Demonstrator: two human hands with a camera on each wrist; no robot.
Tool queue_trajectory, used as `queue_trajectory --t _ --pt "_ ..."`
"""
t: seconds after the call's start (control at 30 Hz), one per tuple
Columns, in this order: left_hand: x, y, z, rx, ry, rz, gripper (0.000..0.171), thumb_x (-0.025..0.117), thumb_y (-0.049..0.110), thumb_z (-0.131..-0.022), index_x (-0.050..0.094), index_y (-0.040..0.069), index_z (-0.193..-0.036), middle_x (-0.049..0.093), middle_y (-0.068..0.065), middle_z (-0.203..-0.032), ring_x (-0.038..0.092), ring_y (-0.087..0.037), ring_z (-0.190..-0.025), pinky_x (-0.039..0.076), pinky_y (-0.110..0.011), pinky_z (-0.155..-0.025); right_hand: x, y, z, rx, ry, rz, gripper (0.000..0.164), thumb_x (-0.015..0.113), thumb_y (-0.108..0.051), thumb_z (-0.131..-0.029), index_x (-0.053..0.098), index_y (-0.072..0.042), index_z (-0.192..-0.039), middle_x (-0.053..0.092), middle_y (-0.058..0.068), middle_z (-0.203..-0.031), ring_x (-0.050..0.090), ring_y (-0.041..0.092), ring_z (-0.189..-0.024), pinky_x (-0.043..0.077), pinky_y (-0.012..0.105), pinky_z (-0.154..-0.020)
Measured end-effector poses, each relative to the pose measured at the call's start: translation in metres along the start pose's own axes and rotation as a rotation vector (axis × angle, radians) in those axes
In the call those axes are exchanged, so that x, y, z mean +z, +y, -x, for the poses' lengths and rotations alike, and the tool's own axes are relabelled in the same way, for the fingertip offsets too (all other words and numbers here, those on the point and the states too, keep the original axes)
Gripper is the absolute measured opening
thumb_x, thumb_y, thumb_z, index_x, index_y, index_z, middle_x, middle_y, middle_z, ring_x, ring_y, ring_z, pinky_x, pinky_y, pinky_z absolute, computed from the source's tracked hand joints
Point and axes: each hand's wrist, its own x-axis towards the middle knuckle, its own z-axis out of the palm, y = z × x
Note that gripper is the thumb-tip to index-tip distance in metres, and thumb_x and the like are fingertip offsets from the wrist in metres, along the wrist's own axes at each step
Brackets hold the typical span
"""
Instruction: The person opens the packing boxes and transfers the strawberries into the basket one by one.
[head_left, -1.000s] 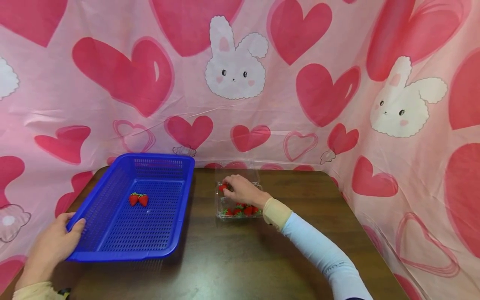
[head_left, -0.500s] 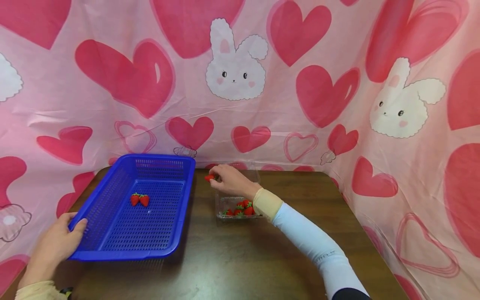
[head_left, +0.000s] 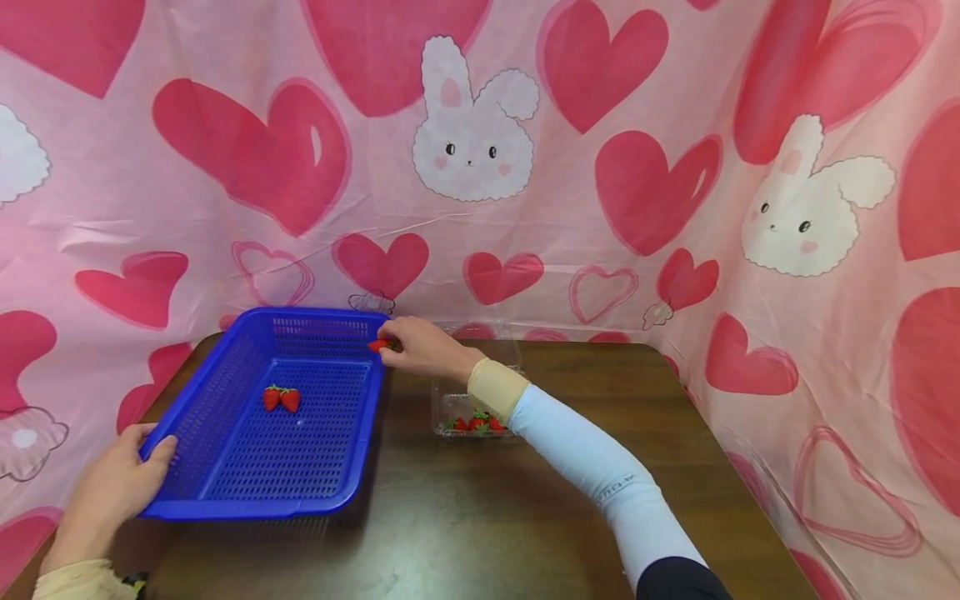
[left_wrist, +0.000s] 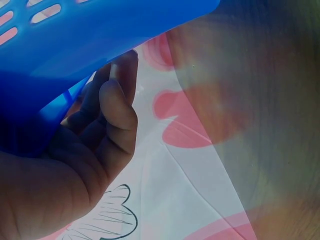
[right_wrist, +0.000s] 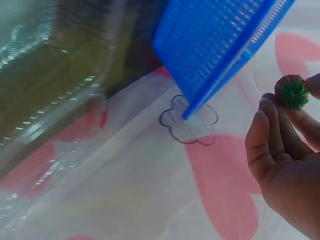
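A blue plastic basket stands at the left of the table, with two strawberries side by side on its floor. My left hand grips the basket's left rim near the front corner; in the left wrist view its fingers curl beneath the blue rim. Between thumb and fingers my right hand pinches a strawberry, its green leaves facing the right wrist camera. That hand is at the basket's far right corner, the strawberry just over the rim. Several more strawberries lie in a clear plastic box right of the basket.
The box's clear lid stands raised at the back, partly behind the right arm. A dark wooden table carries everything. Pink cloth printed with hearts and rabbits hangs behind and at the sides.
My right hand has lifted the strawberry out of the clear box and carried it left to the basket's far right rim. The left hand still holds the basket, practically unmoved.
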Motion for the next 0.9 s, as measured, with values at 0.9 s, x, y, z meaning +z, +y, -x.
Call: queue_trajectory --t 0.9 --pt "0.001 0.000 0.001 0.013 0.028 0.004 0.051 0.042 0.028 -0.103 0.038 -0.015 -0.130 0.053 -0.045 -0.112 0.054 -0.059 -0.095 0.043 -0.062 -0.077 0.019 -0.061 -0.105 0.095 -0.271 -0.006 0.018 0.057 -0.030 -0.094 0.056 -0.017 -0.081 0.048 -0.007 -0.071 0.049 0.008 -0.066 0.037 0.019 -0.058"
